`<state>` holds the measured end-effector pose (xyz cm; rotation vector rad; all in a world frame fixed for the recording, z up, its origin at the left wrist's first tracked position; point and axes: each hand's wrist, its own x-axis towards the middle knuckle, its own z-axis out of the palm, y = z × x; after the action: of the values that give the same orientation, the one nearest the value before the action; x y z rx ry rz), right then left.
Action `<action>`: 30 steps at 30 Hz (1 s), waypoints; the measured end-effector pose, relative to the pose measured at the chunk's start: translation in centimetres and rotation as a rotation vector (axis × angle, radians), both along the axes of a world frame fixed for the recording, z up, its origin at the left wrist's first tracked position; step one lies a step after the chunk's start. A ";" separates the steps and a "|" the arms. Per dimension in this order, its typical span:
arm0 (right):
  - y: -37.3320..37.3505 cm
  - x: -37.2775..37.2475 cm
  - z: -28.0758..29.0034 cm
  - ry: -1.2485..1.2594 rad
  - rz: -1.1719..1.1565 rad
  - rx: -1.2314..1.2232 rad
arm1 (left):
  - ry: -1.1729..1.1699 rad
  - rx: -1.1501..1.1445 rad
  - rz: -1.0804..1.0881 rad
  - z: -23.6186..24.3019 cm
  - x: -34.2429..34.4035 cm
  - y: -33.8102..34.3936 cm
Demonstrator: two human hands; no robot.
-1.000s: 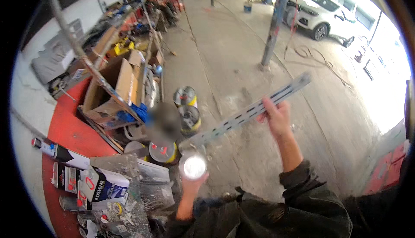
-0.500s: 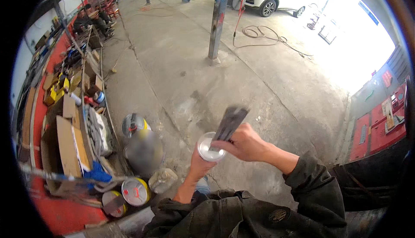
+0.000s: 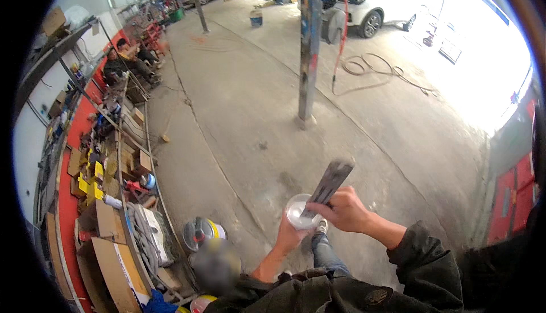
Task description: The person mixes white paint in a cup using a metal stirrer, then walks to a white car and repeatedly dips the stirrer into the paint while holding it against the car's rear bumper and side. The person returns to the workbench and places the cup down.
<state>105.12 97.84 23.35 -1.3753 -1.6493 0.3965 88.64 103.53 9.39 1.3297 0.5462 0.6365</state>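
A clear plastic cup (image 3: 290, 220) with white contents sits in my left hand (image 3: 289, 238), whose fingers wrap round its side from below. My right hand (image 3: 347, 210) grips a dark, flat stirring stick (image 3: 331, 181) with slots along it. The stick leans up and to the right, its lower end inside the cup, while its blurred upper end rises past my fingers. How deep the tip reaches into the white contents is hard to make out. Both hands are held out in front of my body, above the concrete floor.
A steel post (image 3: 309, 57) stands ahead, with a hose (image 3: 369, 65) coiled on the floor near a white car (image 3: 378, 0). Along the left runs a cluttered shelf (image 3: 122, 199) with boxes. Metal cans (image 3: 199, 232) stand beside it. Two people (image 3: 128, 65) sit farther back.
The view has shifted: post, cans and shelf now appear lower and more to the right. My leg and shoe have come into sight below the cup. Both hands keep their holds.
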 end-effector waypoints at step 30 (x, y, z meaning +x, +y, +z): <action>88.7 22.2 -0.6 -0.100 0.020 0.003 | -0.012 -0.084 0.292 -0.6 22.4 84.6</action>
<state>127.36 186.51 22.72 -1.3967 -1.7452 0.3419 111.00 188.14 8.78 1.1766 0.7573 0.8499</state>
